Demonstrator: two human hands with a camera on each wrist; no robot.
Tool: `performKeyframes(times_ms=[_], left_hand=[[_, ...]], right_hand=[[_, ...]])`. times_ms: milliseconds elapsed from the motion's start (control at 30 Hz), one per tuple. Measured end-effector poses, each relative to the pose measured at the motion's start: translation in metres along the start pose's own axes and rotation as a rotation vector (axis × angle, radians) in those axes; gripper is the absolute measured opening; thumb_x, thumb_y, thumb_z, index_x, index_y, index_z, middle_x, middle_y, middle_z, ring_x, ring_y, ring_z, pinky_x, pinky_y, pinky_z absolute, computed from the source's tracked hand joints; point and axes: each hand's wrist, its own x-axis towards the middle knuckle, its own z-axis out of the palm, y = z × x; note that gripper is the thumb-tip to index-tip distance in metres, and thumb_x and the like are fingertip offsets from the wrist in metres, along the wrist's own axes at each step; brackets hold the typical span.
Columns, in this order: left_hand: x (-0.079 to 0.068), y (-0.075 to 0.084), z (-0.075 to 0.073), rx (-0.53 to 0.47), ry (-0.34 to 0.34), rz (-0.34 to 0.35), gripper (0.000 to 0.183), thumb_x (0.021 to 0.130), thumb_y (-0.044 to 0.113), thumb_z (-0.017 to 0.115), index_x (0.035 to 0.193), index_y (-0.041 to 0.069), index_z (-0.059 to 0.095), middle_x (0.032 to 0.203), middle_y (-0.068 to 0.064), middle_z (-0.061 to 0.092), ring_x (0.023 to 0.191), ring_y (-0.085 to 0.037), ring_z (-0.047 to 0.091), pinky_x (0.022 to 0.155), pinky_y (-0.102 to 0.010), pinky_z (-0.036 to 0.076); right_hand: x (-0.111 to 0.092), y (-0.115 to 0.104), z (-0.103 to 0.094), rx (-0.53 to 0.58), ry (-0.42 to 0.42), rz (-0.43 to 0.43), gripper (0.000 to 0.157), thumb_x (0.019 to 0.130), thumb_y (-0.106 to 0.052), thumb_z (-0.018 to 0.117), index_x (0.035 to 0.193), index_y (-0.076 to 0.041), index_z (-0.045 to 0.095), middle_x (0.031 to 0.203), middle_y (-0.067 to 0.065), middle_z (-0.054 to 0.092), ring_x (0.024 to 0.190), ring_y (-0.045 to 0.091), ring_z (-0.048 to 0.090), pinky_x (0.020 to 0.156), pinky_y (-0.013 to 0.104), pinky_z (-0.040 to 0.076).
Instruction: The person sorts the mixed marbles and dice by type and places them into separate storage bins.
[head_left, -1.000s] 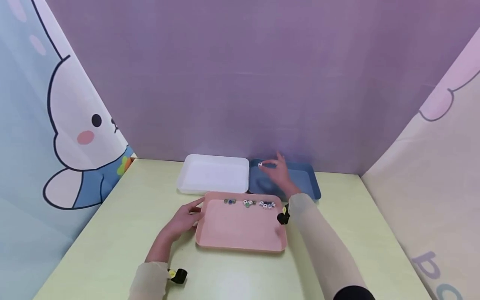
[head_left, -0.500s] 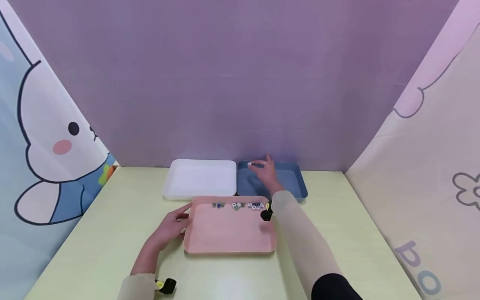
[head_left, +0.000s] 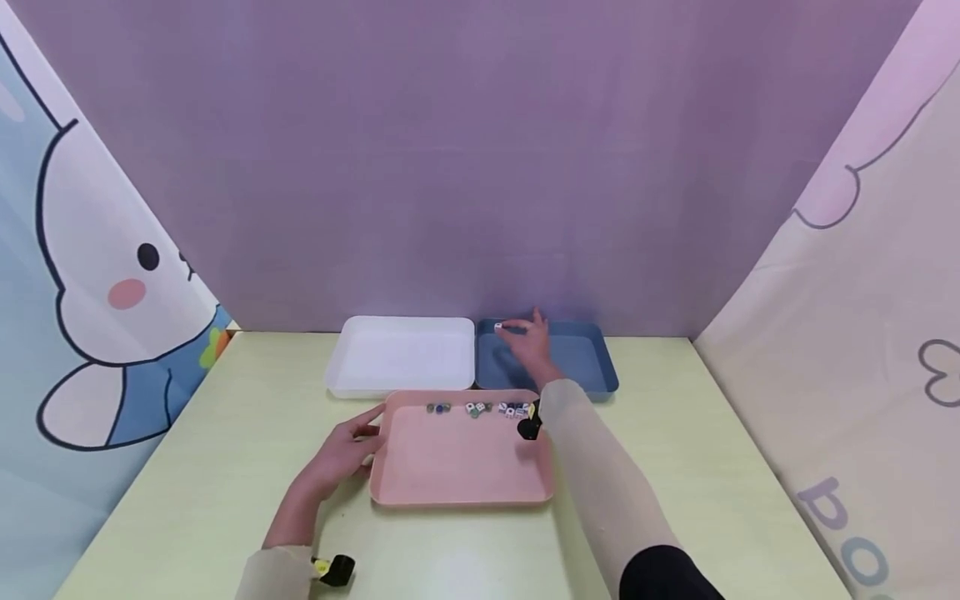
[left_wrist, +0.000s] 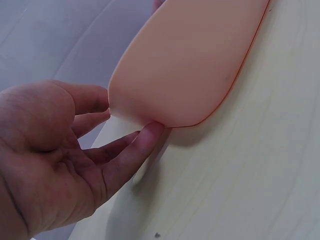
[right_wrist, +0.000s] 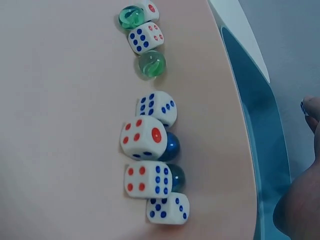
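In the head view, my right hand (head_left: pixel 531 346) pinches a small white die (head_left: pixel 498 327) between thumb and fingertips, above the left part of the blue tray (head_left: pixel 585 358). The other fingers of that hand are raised. My left hand (head_left: pixel 343 452) holds the left side of the pink tray (head_left: pixel 461 467), with fingers at the rim and the thumb against its outer wall in the left wrist view. White dice (right_wrist: pixel 144 137) with red and blue dots lie along the pink tray's far edge. Among them are green marbles (right_wrist: pixel 152 64) and blue marbles (right_wrist: pixel 170 146).
A white tray (head_left: pixel 405 354) stands at the back left, beside the blue one. The pink tray lies in front of both, on a pale yellow table (head_left: pixel 675 467). A purple backdrop (head_left: pixel 465 167) rises behind, and printed curtains (head_left: pixel 112 333) flank both sides.
The head view has shifted, so everything sits slightly farther left in it. Against the trays, both hands keep their places, and the die stays pinched in my right hand.
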Motion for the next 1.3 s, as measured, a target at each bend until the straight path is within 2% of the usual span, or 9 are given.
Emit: performKeyframes(times_ms=[167,467,667,800,933,1300], left_hand=[[0.000,-0.002,0.000,0.000,0.002,0.008,0.050,0.088,0.015,0.053,0.134,0.031,0.037,0.113,-0.016,0.044,0.082,-0.028,0.052,0.055,-0.038,0.050],[0.004,-0.003,0.004,-0.024,0.002,0.018,0.052,0.087,0.013,0.054,0.133,0.032,0.038,0.110,-0.015,0.047,0.082,-0.028,0.055,0.057,-0.040,0.051],[0.004,0.000,0.007,-0.011,-0.005,0.029,0.052,0.088,0.012,0.054,0.134,0.028,0.038,0.110,-0.016,0.047,0.082,-0.028,0.054,0.057,-0.039,0.051],[0.002,0.003,0.007,-0.026,-0.017,0.032,0.053,0.087,0.011,0.054,0.135,0.026,0.037,0.110,-0.017,0.047,0.084,-0.029,0.054,0.058,-0.040,0.051],[0.004,-0.003,0.007,-0.021,-0.006,0.026,0.052,0.087,0.012,0.054,0.134,0.029,0.037,0.110,-0.016,0.047,0.084,-0.029,0.054,0.058,-0.039,0.051],[0.005,-0.003,0.006,0.002,-0.003,0.046,0.051,0.088,0.013,0.053,0.133,0.029,0.039,0.110,-0.016,0.047,0.086,-0.028,0.052,0.058,-0.039,0.051]], right_hand=[[0.001,-0.002,0.002,-0.049,0.006,-0.014,0.030,0.071,-0.050,0.066,0.089,-0.026,0.070,0.146,0.002,0.010,0.131,0.031,-0.002,0.100,0.053,0.013],[0.004,0.003,0.002,-0.040,0.000,0.007,0.028,0.072,-0.046,0.067,0.090,-0.026,0.070,0.146,0.001,0.009,0.131,0.030,-0.003,0.100,0.054,0.012],[0.006,0.007,0.000,-0.058,-0.005,0.009,0.028,0.071,-0.051,0.066,0.089,-0.030,0.069,0.146,0.000,0.010,0.131,0.030,-0.004,0.098,0.058,0.005],[0.006,0.007,0.000,-0.058,-0.013,0.011,0.023,0.074,-0.047,0.065,0.089,-0.030,0.069,0.146,0.000,0.010,0.131,0.030,-0.004,0.097,0.059,0.003],[0.004,0.007,-0.002,-0.049,-0.020,0.018,0.023,0.074,-0.045,0.065,0.088,-0.028,0.070,0.146,0.001,0.012,0.131,0.029,-0.003,0.099,0.057,0.006],[-0.002,0.006,-0.020,-0.001,-0.094,-0.019,0.031,0.073,-0.046,0.066,0.089,-0.019,0.071,0.144,0.004,0.018,0.131,0.030,0.004,0.101,0.049,0.017]])
